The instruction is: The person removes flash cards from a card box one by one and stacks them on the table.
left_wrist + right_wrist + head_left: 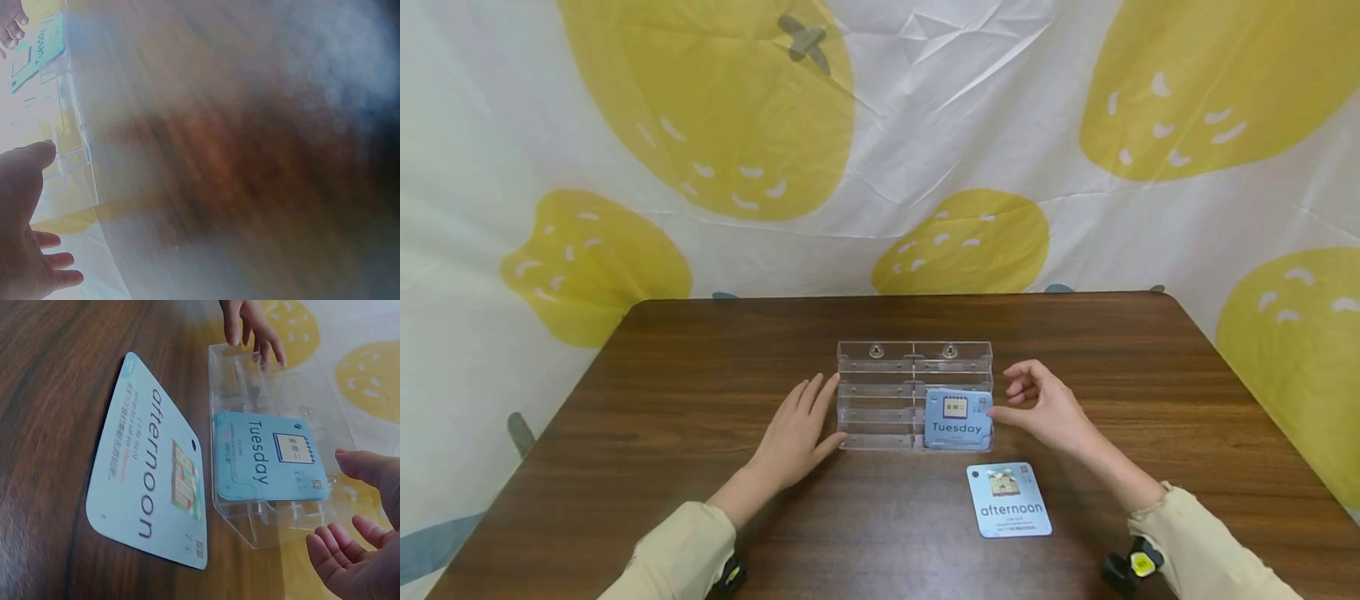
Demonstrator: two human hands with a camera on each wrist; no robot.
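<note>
A clear plastic card holder [876,417] with two columns of stepped pockets lies on the table. In its front right pocket sits a blue Tuesday card [957,418], printed with a calendar picture. My left hand [796,433] rests along the holder's left side, fingers straight, thumb tip at its front left corner. At the right side is my right hand [1051,410], thumb tip close by the card's right edge in the head view. The right wrist view shows its thumb and loosely bent fingers [334,550] apart, with nothing between them.
An afternoon card [1010,500] with a building picture lies flat on the brown wooden table [700,367], just in front of the holder's right half. Behind the table hangs a white cloth [925,150] with large yellow fruit prints.
</note>
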